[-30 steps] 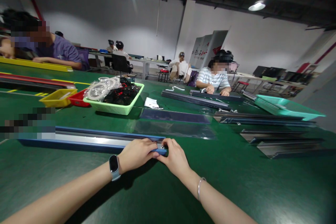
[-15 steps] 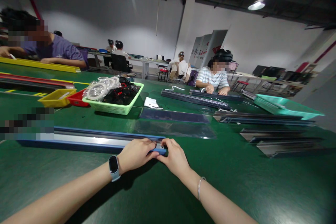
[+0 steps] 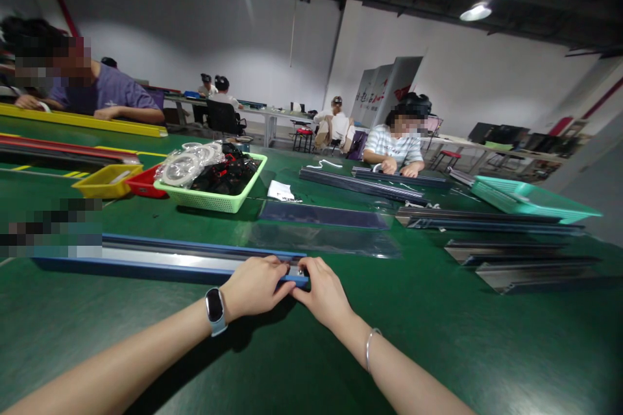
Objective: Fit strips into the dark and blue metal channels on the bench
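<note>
A long blue channel profile (image 3: 160, 268) with a silvery inside lies across the green table (image 3: 418, 343). My left hand (image 3: 256, 285) is closed over it near its right end, fingertips inside the channel and thumb along the near wall. Right at the end, my right hand (image 3: 324, 292) grips the profile, with the thumb on the near side and the fingers bent over the top. A small shiny part shows between the fingertips of both hands, too small to name. Pixelation covers a piece of the profile's left end.
Behind the profile stands a light green basket (image 3: 214, 200) with black parts and bagged white rolls, beside a red tray (image 3: 147, 183) and a yellow tray (image 3: 108, 183). Clear sheets (image 3: 324, 215) lie mid-table. Dark profiles (image 3: 516, 266) and a turquoise basket (image 3: 535, 201) are at right. Co-workers sit opposite.
My hands stay at the blue profile's right end with almost no movement. At the far left, the co-worker in purple and the yellow profile have shifted slightly right.
</note>
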The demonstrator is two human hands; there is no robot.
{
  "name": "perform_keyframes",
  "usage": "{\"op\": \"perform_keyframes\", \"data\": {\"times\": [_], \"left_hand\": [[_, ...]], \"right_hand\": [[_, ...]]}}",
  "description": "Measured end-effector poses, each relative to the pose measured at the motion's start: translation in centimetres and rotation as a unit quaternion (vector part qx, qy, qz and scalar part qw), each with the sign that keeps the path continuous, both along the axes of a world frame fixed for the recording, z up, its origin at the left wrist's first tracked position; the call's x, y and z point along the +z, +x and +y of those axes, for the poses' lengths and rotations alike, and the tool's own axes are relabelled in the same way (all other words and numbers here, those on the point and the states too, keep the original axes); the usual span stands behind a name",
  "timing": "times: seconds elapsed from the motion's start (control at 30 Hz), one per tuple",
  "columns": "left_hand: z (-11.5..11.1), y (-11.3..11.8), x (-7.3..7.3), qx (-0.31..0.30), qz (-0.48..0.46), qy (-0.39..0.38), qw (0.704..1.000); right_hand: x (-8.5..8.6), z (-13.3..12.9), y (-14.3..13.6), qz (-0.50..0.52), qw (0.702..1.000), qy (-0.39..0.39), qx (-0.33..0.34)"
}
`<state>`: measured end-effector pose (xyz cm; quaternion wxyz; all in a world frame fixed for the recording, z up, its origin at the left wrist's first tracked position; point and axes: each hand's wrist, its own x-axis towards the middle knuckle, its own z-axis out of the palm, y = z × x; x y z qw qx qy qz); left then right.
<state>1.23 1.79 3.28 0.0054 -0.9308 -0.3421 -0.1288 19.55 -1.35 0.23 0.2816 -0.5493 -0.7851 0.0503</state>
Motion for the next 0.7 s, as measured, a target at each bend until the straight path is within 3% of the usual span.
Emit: {"op": "perform_keyframes", "data": {"times": [0.37, 0.7], "left_hand": [[0.24, 0.06, -0.57, -0.003, 0.005, 0.03, 1.0], [0.26, -0.26, -0.34, -0.044, 0.0, -0.01, 0.999]], "right_hand": [[-0.02, 0.02, -0.05, -0.004, 1.0, -0.006, 0.021], [0.04, -0.08, -0.02, 0.004, 0.999, -0.006, 0.031]]}}
